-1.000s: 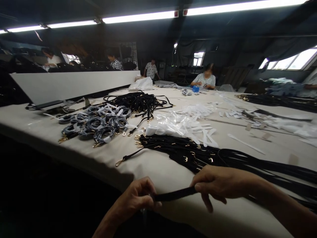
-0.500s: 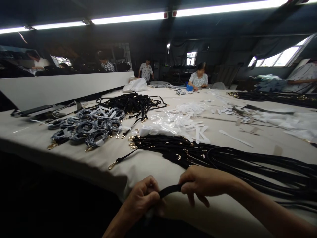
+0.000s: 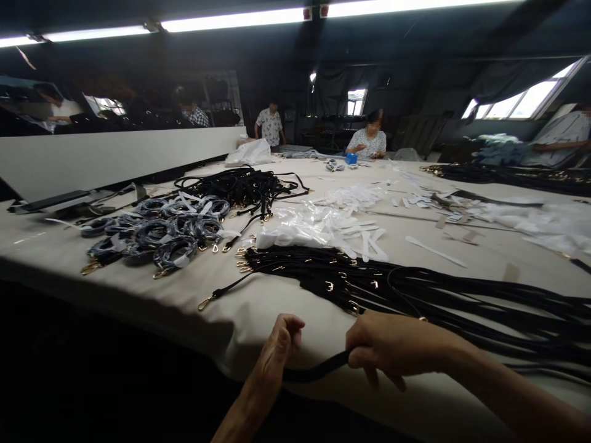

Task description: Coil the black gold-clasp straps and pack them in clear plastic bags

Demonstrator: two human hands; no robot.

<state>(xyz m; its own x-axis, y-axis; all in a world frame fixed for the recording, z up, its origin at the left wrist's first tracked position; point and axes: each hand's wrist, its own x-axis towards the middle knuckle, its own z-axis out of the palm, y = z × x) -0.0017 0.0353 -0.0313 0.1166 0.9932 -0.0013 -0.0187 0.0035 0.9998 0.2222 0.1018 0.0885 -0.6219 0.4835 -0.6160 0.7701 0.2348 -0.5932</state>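
My right hand point(image 3: 385, 346) is closed round a black strap point(image 3: 321, 369) at the table's near edge. From its fingers the strap runs left and goes out of sight by my left palm. My left hand point(image 3: 280, 346) is raised on edge, its fingers loosely bent and apart from the strap's visible length. Just beyond both hands lies a bundle of long black straps point(image 3: 462, 295) with gold buckles and clips. One strap end with a gold snap hook point(image 3: 206, 303) sticks out to the left.
Coiled, wrapped straps point(image 3: 175, 251) are piled at the left, before a heap of loose black straps point(image 3: 240, 184). Clear plastic bags point(image 3: 300, 224) and white strips point(image 3: 436, 251) lie mid-table. A co-worker point(image 3: 368, 140) sits at the far side; other people are farther back.
My left hand has loosened its pinch on the strap and turned upright. My right hand keeps its hold, slightly farther right and lower. The view has shifted slightly.
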